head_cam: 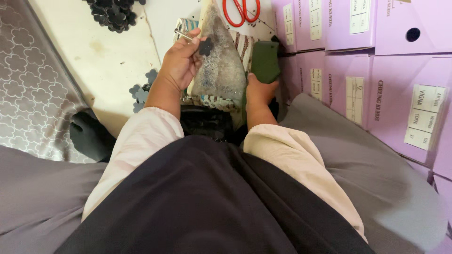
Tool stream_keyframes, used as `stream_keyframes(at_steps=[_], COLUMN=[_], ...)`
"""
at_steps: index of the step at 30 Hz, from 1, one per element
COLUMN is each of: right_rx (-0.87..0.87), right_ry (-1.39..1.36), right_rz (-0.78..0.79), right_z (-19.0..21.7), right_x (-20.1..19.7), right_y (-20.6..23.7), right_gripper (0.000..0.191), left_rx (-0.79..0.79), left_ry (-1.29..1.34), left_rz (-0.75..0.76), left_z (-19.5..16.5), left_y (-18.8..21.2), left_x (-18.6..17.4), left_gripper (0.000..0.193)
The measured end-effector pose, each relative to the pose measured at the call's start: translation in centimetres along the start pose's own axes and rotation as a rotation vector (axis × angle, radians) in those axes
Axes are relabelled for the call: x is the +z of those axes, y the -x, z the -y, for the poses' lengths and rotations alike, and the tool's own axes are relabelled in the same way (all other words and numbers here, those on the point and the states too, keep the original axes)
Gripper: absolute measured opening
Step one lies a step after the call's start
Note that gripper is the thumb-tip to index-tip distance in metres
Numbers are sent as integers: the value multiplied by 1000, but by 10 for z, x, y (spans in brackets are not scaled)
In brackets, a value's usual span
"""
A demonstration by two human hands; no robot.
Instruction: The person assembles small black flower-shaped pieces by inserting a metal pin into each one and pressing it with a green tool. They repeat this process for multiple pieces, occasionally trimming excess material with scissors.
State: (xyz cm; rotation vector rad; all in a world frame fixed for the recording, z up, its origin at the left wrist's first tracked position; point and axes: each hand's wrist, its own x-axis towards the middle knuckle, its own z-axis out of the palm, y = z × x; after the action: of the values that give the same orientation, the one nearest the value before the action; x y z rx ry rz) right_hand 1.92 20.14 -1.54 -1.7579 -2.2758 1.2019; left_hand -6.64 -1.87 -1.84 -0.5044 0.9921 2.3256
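Left hand (181,59) pinches a small dark flower-shaped patch (205,46) against a grey, fuzzy shoe sole (221,61); right hand (259,89) grips the dark green block (265,61) beside it.

The left hand's thumb and fingers close on the patch, pressing it to the upper left part of the sole, and a thin metal tool (181,34) pokes out above the knuckles. The right hand wraps around the lower end of the green block, just right of the sole. The sole stands tilted, toe pointing away, over a striped woven shoe upper (242,44). On the pale bench (108,56), more flower patches (141,91) lie near the left wrist, and a bigger dark heap (113,14) sits at the far edge. Red-handled scissors (241,11) rest beyond the sole. Lilac boxes (376,56) stack up on the right.
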Motion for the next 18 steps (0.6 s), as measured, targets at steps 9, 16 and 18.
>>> stream_keyframes(at_steps=[9,16,18], right_rx=[-130,-408,-293], right_ry=[135,-644,-628], right_rz=[-197,452,690], right_z=[9,74,89], right_x=[1,7,1], right_y=[2,27,38], right_gripper=[102,64,64], left_rx=[-73,526,693], left_ry=[295,-583,-998], left_rz=[271,145,38], left_z=[-8,-4,-3], left_y=[4,7,14], left_x=[7,53,64], left_gripper=[34,17,14])
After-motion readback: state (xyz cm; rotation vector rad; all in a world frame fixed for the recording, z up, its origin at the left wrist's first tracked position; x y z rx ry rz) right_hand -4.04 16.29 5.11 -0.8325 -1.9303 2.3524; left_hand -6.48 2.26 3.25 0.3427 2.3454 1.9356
